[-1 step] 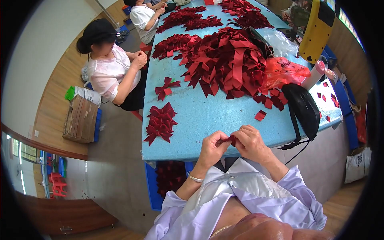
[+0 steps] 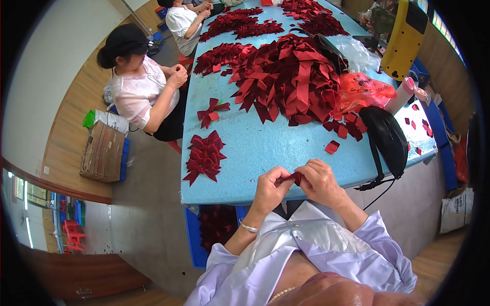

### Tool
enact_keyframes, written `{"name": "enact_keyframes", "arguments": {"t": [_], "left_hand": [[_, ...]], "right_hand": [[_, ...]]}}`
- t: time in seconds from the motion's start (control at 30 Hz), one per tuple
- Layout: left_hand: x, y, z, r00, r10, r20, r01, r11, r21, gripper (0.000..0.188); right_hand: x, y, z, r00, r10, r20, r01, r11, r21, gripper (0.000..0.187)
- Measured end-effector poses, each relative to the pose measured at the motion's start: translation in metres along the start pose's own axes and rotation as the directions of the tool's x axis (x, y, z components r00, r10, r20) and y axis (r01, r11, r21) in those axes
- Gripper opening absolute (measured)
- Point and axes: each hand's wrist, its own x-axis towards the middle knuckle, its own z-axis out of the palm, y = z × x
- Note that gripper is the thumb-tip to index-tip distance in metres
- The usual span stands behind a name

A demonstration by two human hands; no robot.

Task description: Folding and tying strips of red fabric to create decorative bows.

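Note:
At the table's near edge, my left hand (image 2: 272, 187) and my right hand (image 2: 319, 181) meet, fingers pinched on a small dark red ribbon piece (image 2: 296, 178). Most of that piece is hidden by my fingers. To the left of my hands lies a stack of dark red ribbon bows (image 2: 205, 157). Just beyond it sits a single bow (image 2: 212, 113) with a small red square by it. A large heap of red ribbon pieces (image 2: 291, 76) fills the middle of the blue table (image 2: 255, 148).
Small red squares (image 2: 332, 147) are scattered right of centre. A black bag (image 2: 385, 143) with straps hangs at the right edge, near a red plastic bag (image 2: 362, 92), a pink-capped bottle (image 2: 403, 94) and a yellow machine (image 2: 405, 41). Co-workers (image 2: 145, 86) sit along the left side.
Slightly more of the dark red ribbon piece shows between my fingers. My hands otherwise keep their place.

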Motion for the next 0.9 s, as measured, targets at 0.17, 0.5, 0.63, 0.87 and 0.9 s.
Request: {"name": "enact_keyframes", "arguments": {"t": [0.17, 0.5, 0.63, 0.87, 0.9], "left_hand": [[0.0, 0.002, -0.005, 0.998, -0.018, -0.065, 0.022, 0.998, 0.057, 0.006], [0.005, -0.004, -0.003, 0.999, 0.047, 0.028, -0.047, 0.999, 0.024, 0.004], [0.009, -0.006, -0.004, 0.993, 0.119, 0.005, -0.118, 0.985, 0.125, 0.008], [0.01, 0.011, -0.001, 0.999, 0.034, -0.027, -0.038, 0.978, -0.204, 0.006], [0.01, 0.011, -0.001, 0.999, 0.04, -0.024, -0.045, 0.964, -0.261, 0.007]], "right_hand": [[-0.003, 0.0, -0.006, 0.951, 0.304, -0.058, -0.272, 0.911, 0.311, 0.023], [0.0, 0.005, -0.005, 0.992, 0.127, -0.013, -0.117, 0.946, 0.303, 0.019], [-0.001, 0.009, -0.005, 0.979, 0.197, 0.054, -0.203, 0.919, 0.338, 0.019], [0.001, 0.014, -0.017, 0.903, 0.426, -0.046, -0.372, 0.832, 0.412, 0.013], [0.003, 0.012, -0.019, 0.922, 0.385, -0.027, -0.347, 0.857, 0.382, 0.012]]}}
